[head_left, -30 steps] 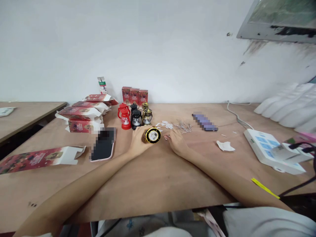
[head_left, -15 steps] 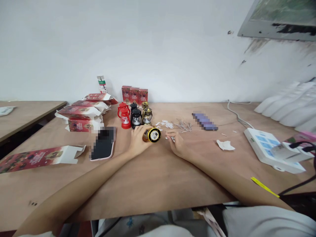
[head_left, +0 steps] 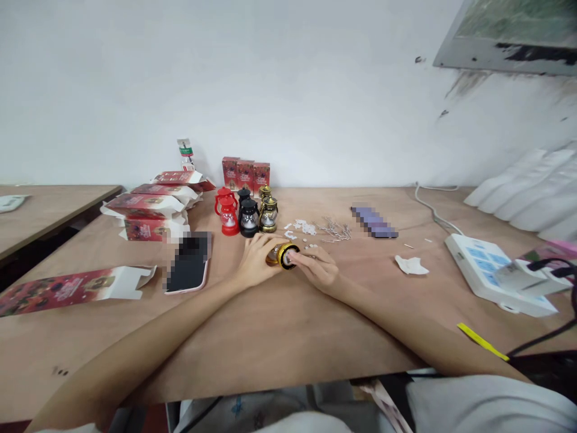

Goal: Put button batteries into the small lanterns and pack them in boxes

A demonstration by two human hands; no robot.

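Note:
My left hand (head_left: 258,261) is wrapped round a small gold-and-black toy lantern (head_left: 273,255), which lies tipped over so that its round base faces right and towards me. The fingertips of my right hand (head_left: 321,269) press together against the pale middle of that base. Whatever they pinch, if anything, is hidden behind them. Just beyond my right hand lie a few small round pale discs (head_left: 311,246). White plastic bits (head_left: 305,227) and a heap of small metal pieces (head_left: 334,230) are spread behind those. Red lanterns (head_left: 229,218), black lanterns (head_left: 249,219) and gold lanterns (head_left: 269,216) stand upright beyond my left hand.
Red printed cartons (head_left: 146,206) are piled at the left, with a flattened carton (head_left: 67,290) nearer. A phone (head_left: 188,263) lies left of my hands, another phone (head_left: 374,222) at the back right. A power strip (head_left: 496,273) and a torn white scrap (head_left: 412,265) are at the right.
My right hand has moved left from the small discs, and its fingertips now touch the lantern's base. The lantern has shifted slightly right and down in my left hand.

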